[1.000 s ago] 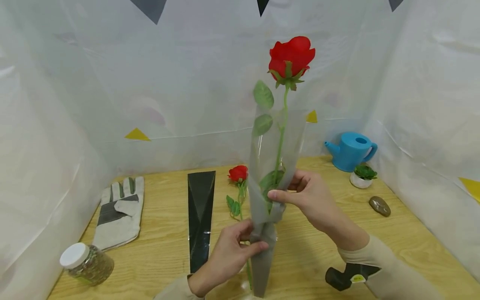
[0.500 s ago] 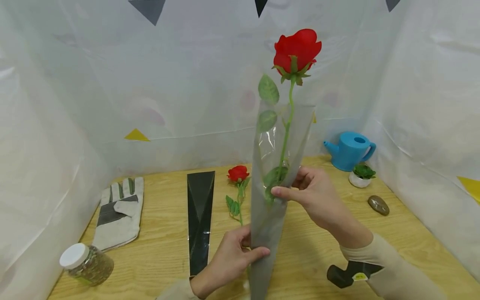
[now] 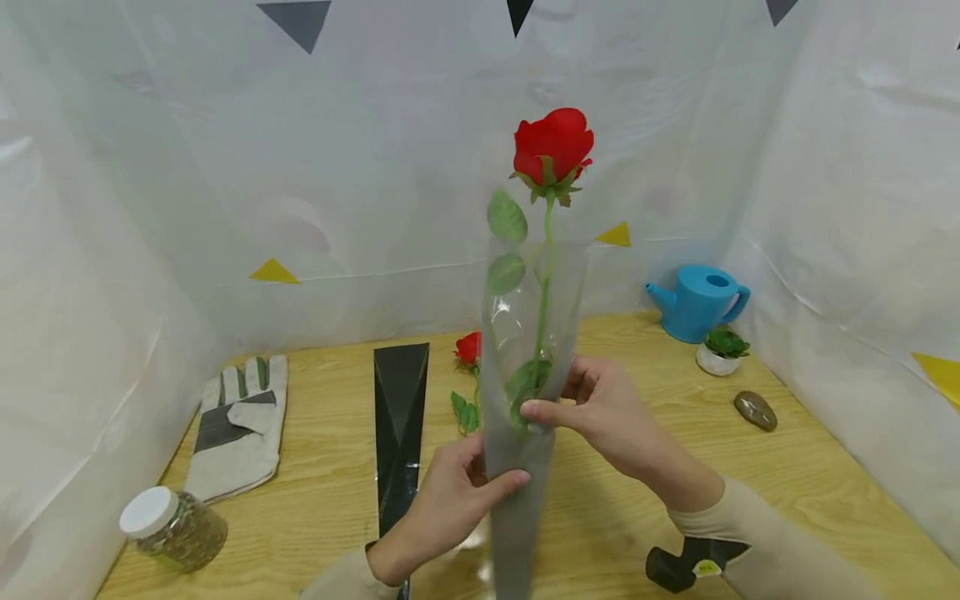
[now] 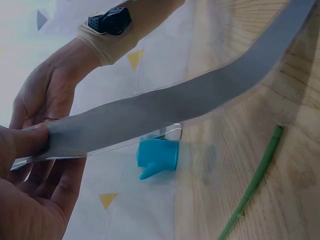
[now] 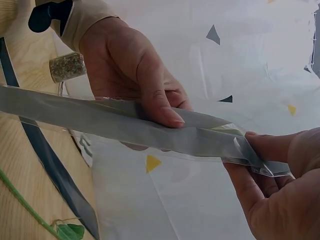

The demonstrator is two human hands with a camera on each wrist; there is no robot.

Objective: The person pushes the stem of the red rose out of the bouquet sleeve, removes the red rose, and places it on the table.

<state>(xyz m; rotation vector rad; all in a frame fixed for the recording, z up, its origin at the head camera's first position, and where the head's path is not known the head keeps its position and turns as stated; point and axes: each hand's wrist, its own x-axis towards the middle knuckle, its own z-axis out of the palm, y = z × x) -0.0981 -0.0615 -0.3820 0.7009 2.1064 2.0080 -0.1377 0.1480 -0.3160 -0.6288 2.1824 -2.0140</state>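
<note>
A red rose (image 3: 552, 146) on a long green stem stands upright inside a clear grey plastic sleeve (image 3: 517, 500), its bloom above the sleeve's mouth. My left hand (image 3: 498, 481) grips the sleeve's narrow lower part, thumb across the front. My right hand (image 3: 551, 400) pinches the sleeve higher up, beside the lower leaves. The left wrist view shows the sleeve (image 4: 175, 105) as a grey band between my left hand (image 4: 30, 190) and right hand (image 4: 45, 90). In the right wrist view both hands hold the sleeve (image 5: 125, 125).
On the wooden table (image 3: 810, 467) lie a second red rose (image 3: 468, 350), a black sleeve (image 3: 401, 417), a work glove (image 3: 240, 421), a white-lidded jar (image 3: 172, 525), a blue watering can (image 3: 697, 300), a small potted plant (image 3: 722, 350) and a stone (image 3: 753, 410). White sheeting walls three sides.
The sleeved rose rose and leaned right, then came back left and lower. The crumple under my left hand has smoothed out. Both hands keep their hold.
</note>
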